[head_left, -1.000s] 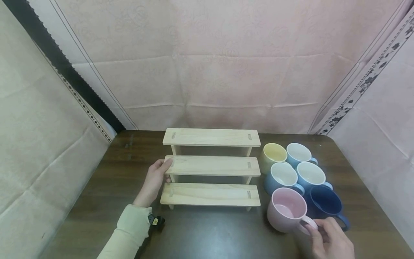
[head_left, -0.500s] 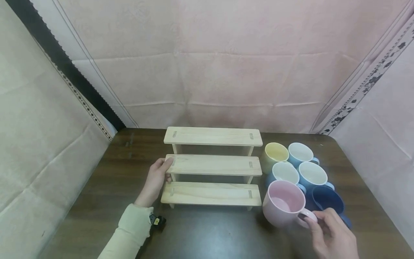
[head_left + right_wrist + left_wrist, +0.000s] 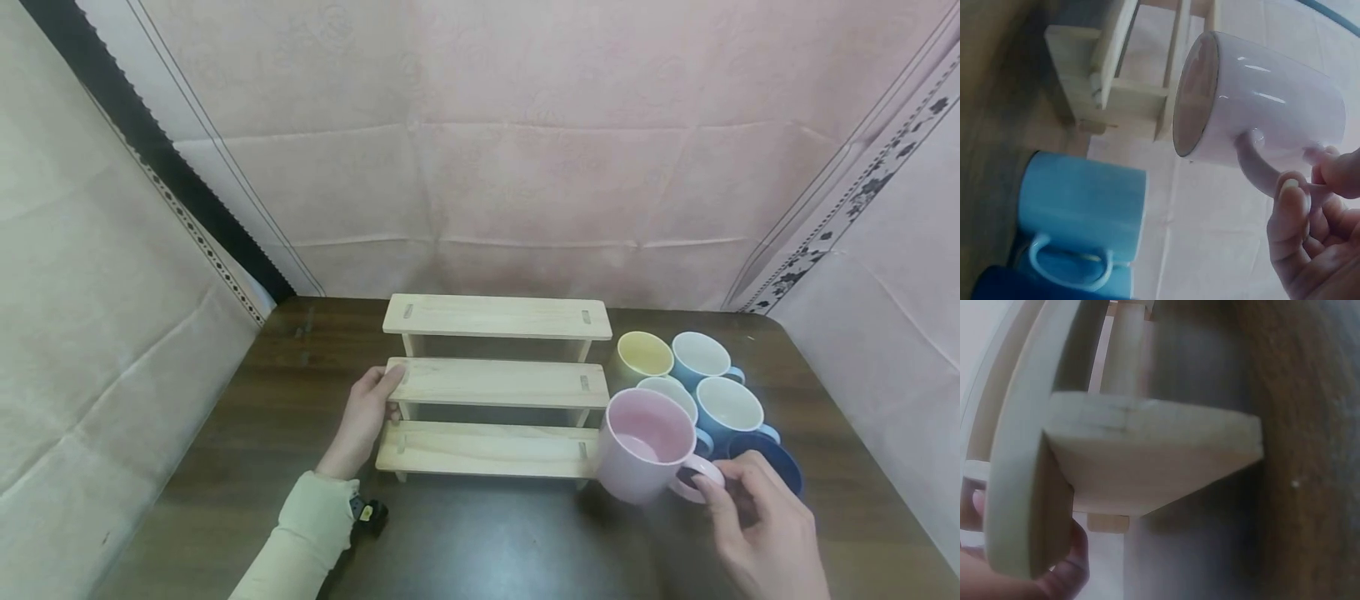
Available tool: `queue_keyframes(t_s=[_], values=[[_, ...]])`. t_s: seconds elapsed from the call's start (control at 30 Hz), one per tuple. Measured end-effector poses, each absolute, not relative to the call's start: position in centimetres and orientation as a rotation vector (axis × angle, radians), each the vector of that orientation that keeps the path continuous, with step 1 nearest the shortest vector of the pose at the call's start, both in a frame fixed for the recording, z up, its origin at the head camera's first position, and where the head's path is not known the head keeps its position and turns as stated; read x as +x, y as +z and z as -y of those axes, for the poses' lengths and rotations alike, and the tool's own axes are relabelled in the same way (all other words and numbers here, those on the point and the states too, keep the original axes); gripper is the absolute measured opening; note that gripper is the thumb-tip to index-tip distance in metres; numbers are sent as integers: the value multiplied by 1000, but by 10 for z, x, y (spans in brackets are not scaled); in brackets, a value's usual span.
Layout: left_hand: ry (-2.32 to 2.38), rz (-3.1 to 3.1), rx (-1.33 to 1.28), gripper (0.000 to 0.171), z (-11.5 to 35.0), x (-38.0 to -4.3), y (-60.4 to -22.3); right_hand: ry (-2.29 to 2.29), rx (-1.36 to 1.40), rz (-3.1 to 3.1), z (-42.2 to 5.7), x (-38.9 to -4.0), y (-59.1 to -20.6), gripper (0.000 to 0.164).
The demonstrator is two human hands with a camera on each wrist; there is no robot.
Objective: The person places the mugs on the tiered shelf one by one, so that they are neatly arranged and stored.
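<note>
A three-tier wooden shelf stand [image 3: 498, 383] stands mid-table in the head view. My left hand [image 3: 360, 417] grips the left end of its middle board, thumb on top. In the left wrist view fingers [image 3: 1075, 562] curl under the board end [image 3: 1013, 506]. My right hand [image 3: 768, 525] pinches the handle of a pink mug [image 3: 633, 471], held upright beside the right end of the lowest board [image 3: 487, 450], which it overlaps in the head view. The right wrist view shows thumb and fingers around the handle [image 3: 1257, 165], with the pink mug's body [image 3: 1279, 94] raised above a blue mug [image 3: 1085, 203].
Right of the stand are a yellow mug [image 3: 637, 362], light blue mugs [image 3: 697, 354] and a dark blue mug [image 3: 789, 471], set close together. The pink mug partly hides one light blue mug [image 3: 670, 392]. Behind the brown table [image 3: 300, 358] hangs a pale cloth [image 3: 525, 183].
My right hand has lifted the pink mug and carried it left, toward the stand's lowest board. My left hand keeps its grip on the middle board.
</note>
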State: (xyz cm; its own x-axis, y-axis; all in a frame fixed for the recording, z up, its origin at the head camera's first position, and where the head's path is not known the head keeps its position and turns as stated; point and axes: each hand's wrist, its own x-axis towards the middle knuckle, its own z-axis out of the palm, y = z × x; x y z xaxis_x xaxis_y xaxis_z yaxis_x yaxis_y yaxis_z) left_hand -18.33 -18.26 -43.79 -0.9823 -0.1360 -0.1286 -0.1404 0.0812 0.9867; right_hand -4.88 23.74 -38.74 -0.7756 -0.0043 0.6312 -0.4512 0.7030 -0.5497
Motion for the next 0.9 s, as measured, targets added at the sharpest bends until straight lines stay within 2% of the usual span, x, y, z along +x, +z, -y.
queue_keyframes(t_s=[0.9], values=[[2118,-2286,-320,32,181,-186,-436,1033,497,2258,-197,-90,-366,25]])
